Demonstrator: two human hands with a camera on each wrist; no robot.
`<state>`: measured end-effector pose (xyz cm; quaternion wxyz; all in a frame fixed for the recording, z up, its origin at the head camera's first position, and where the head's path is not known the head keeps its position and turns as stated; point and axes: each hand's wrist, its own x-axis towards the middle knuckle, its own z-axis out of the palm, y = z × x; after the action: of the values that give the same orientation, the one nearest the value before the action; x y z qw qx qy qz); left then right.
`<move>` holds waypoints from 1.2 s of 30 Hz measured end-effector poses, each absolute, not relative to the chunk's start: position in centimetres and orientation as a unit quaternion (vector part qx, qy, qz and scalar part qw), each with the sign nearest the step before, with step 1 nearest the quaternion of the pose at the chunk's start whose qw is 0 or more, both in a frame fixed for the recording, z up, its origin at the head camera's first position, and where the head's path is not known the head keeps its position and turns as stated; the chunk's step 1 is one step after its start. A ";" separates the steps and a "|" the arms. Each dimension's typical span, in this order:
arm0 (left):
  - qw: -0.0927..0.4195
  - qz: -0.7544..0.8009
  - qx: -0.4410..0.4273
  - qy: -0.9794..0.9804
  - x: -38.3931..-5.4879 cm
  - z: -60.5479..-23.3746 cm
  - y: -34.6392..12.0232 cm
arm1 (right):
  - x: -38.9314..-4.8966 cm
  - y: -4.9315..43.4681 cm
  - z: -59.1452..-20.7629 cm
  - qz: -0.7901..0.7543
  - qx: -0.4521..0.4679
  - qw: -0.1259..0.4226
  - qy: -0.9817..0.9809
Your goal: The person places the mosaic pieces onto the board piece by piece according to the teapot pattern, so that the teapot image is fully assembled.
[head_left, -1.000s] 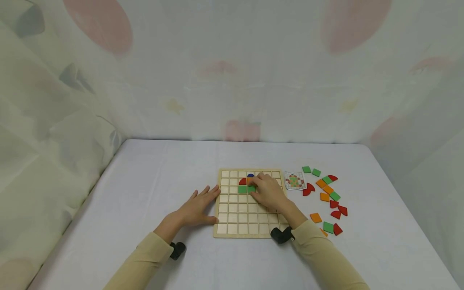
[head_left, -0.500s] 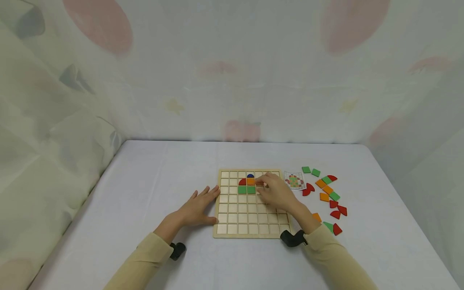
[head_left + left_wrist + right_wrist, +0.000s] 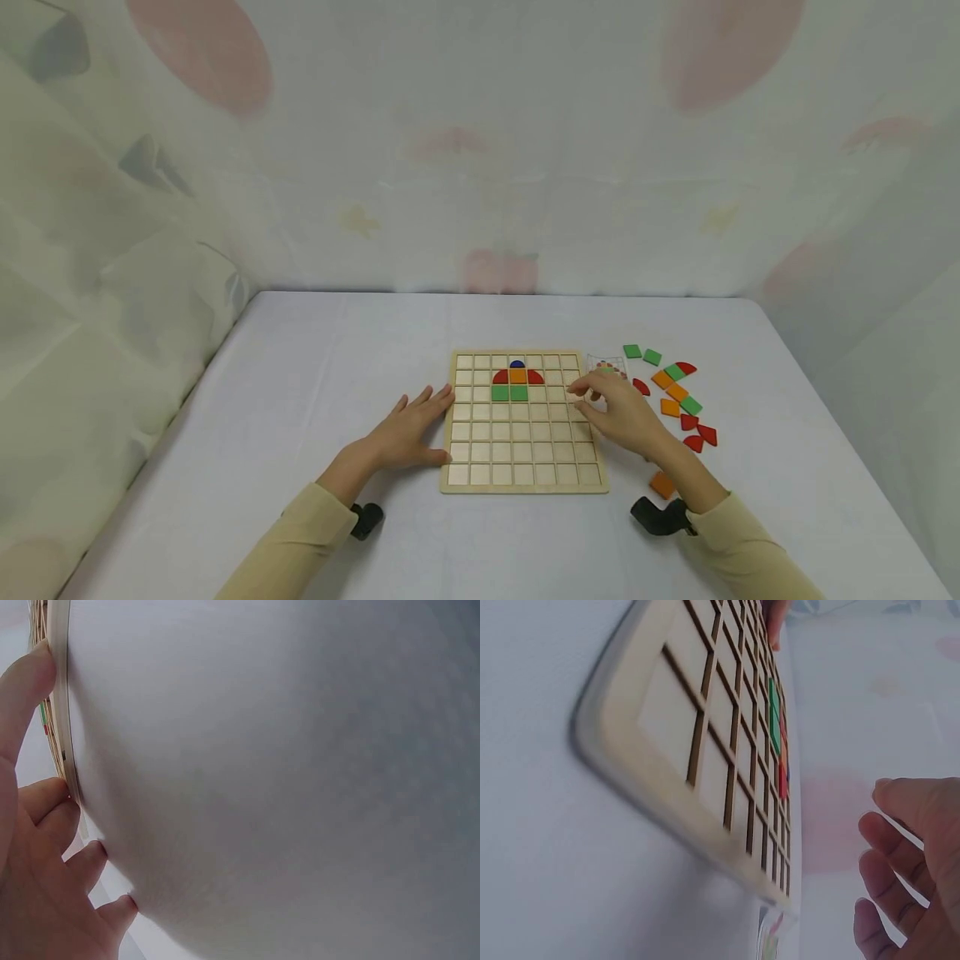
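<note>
A wooden grid board (image 3: 525,489) lies flat on the table. In its upper cells sit a blue half-round tile (image 3: 517,364), an orange square tile (image 3: 517,377) between two red quarter-round tiles (image 3: 536,377), and two green square tiles (image 3: 519,392) below. My left hand (image 3: 405,432) rests at the board's left edge, fingers spread; the left wrist view has its thumb and fingertips touching the rim. Over the board's right edge hovers my right hand (image 3: 618,414), fingers loosely bent, with nothing between thumb and fingers in the right wrist view.
A printed pattern card (image 3: 606,362) lies right of the board, partly hidden by my right hand. Loose tiles are scattered farther right: green squares (image 3: 632,352), orange squares (image 3: 670,407) and red quarter-rounds (image 3: 693,443). My right forearm covers some of that area.
My right hand has moved right, away from the middle of the board to its right edge. A red quarter-round tile now shows right of the orange one. My left hand has stayed put.
</note>
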<state>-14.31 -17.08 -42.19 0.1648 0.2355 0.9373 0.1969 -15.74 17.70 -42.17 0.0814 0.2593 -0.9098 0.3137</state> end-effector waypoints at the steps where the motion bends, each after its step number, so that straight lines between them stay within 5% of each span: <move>1: 0.165 0.197 0.235 0.937 -14.3 -42.2 -17.1 | -15.6 18.1 -42.3 0.313 0.260 0.089 -0.909; 15: 0.164 0.192 0.239 0.938 -14.2 -42.2 -17.2 | -11.8 24.3 -43.1 0.304 0.216 0.118 -0.920; 36: 0.163 0.194 0.237 0.938 -14.2 -42.2 -17.4 | -7.9 29.2 -44.6 0.286 0.171 0.010 -0.943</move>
<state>-14.18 -17.38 -42.21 0.1629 0.2365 0.9379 0.1945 -7.94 29.17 -44.57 0.0101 0.1706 -0.9430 0.2855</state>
